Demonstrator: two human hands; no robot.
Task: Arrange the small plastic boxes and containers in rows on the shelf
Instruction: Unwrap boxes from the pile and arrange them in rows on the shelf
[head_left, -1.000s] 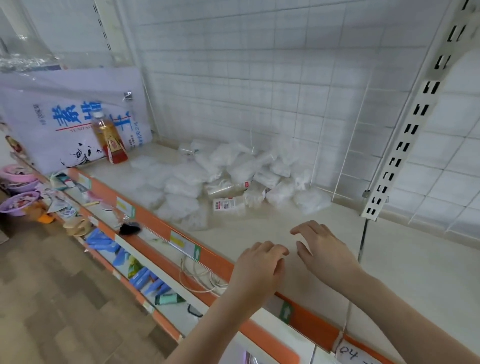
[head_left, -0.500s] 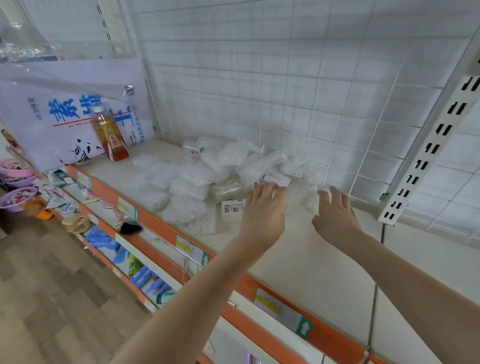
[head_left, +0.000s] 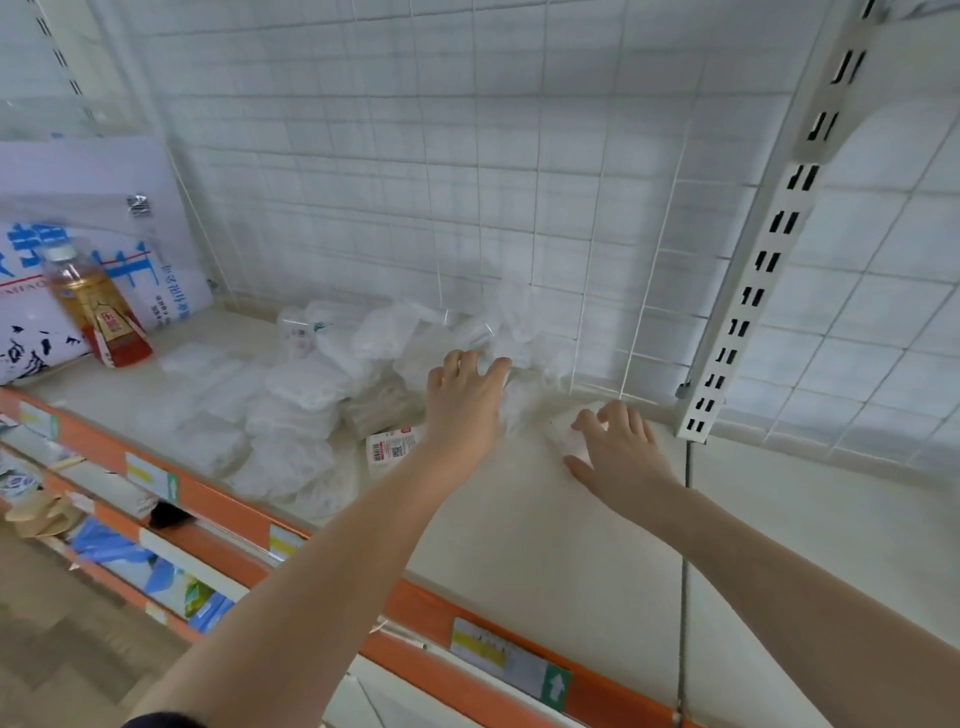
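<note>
A bottle (head_left: 98, 306) stands far left on the shelf (head_left: 545, 535). A loose heap of clear packets (head_left: 301, 405) fills the middle. The left hand (head_left: 464, 402) lies spread on its right edge, grasping nothing. The right hand (head_left: 618, 449) presses one packet (head_left: 570, 439) near the grid (head_left: 467, 182), fingers curled.

At your far left an amber drink bottle (head_left: 98, 306) with a white cap and red label leans tilted against a white bag (head_left: 78, 244) printed with blue characters. Behind runs a white wire grid panel (head_left: 467, 182); to your right stands a slotted white upright (head_left: 769, 249). Below you, blue packets (head_left: 119, 551) lie on the lower tier.
</note>
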